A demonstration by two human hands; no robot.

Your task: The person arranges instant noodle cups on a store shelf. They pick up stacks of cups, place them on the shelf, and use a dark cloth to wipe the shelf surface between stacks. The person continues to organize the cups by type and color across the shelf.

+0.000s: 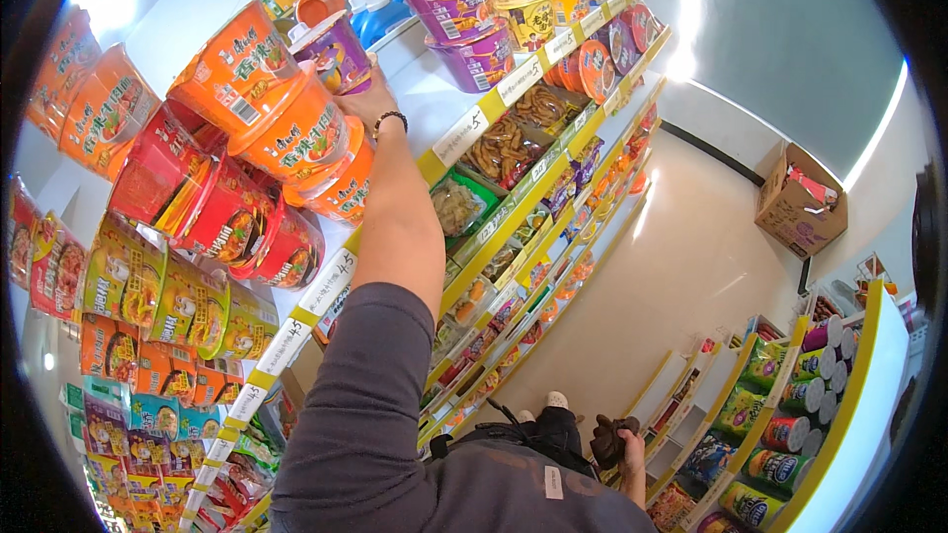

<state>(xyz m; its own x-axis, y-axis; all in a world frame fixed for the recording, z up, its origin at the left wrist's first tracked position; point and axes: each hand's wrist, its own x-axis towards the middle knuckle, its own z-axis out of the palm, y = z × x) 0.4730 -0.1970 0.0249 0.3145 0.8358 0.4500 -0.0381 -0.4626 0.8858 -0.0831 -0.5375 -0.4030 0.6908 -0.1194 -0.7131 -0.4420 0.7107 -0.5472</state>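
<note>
My left hand (367,99), with a beaded bracelet at the wrist, reaches to the top shelf. Its fingers and thumb are closed round a purple instant noodle tub (334,51), which leans among its neighbours. Stacked orange noodle tubs (304,126) stand just left of that hand and partly hide its fingers. Low by my side, my right hand (632,456) is closed on a dark brown crumpled bundle (608,439), whose kind I cannot make out. More purple tubs (477,57) are stacked to the right of my left hand.
Price strips edge the shelf (459,138). Red tubs (212,202) and yellow-green tubs (176,286) stand at left. Packaged snacks (523,128) fill lower tiers. Across the tiled floor (681,237) are a cardboard box (802,202) and a rack of canned snacks (785,434).
</note>
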